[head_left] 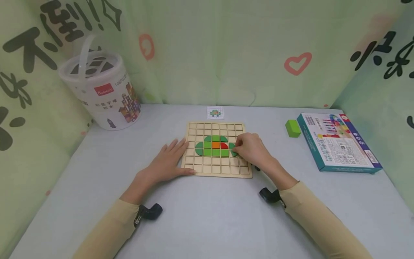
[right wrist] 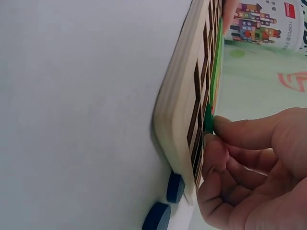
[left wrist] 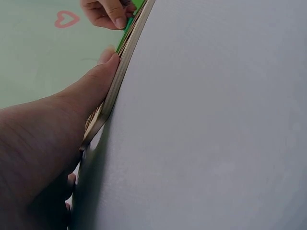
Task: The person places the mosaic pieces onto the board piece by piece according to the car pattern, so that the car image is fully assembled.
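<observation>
A wooden grid board (head_left: 223, 169) lies on the table, with light green, dark green, orange and red tiles set in its middle squares. My right hand (head_left: 253, 149) is over the board's right part. Between thumb and forefinger it pinches a dark green tile (right wrist: 208, 119), tilted at the board's surface. My left hand (head_left: 168, 160) rests at the board's left edge with its fingers stretched out. Its thumb (left wrist: 98, 79) lies along the near edge. Behind the board is a small picture card (head_left: 215, 112) showing a similar coloured pattern.
Two dark blue round pieces (right wrist: 176, 187) sit beside the board's near right corner, partly hidden by my right arm in the head view. At right are a green block (head_left: 293, 128) and a flat box (head_left: 339, 144). A white bucket (head_left: 103, 93) stands at the back left.
</observation>
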Demonstrator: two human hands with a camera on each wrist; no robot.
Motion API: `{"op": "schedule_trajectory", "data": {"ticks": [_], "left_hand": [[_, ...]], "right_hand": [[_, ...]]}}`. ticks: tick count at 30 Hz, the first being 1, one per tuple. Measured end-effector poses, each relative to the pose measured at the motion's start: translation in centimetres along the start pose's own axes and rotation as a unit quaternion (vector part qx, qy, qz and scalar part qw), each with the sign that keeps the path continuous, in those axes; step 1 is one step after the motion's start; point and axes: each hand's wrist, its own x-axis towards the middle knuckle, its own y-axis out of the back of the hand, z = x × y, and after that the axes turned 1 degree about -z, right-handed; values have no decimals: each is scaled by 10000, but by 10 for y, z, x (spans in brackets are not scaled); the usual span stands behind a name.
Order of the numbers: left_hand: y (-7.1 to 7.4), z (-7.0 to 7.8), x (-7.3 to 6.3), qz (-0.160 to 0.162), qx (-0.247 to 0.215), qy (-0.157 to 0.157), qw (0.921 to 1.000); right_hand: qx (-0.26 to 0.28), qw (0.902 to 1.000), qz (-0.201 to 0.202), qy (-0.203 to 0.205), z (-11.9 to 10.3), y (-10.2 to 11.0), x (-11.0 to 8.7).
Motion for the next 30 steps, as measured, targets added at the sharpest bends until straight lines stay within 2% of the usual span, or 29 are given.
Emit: {"op": "schedule_trajectory", "data": {"ticks": [8, 17, 25, 30], "left_hand": [[0, -1, -1, 25, -21, -14, 10000], [-2, -1, 0, 41, -15, -87, 10000], [1, 1, 0, -11, 0, -11, 10000], [1, 0, 0, 3, -8, -11, 10000]], "right_hand": [[-7, 9998, -133, 131, -4, -2, 1], [51, 9977, -611, 277, -2, 3, -1], [29, 9963, -370, 771, 3, -1, -3], [-300, 9952, -351, 861, 1, -2, -4]]}}
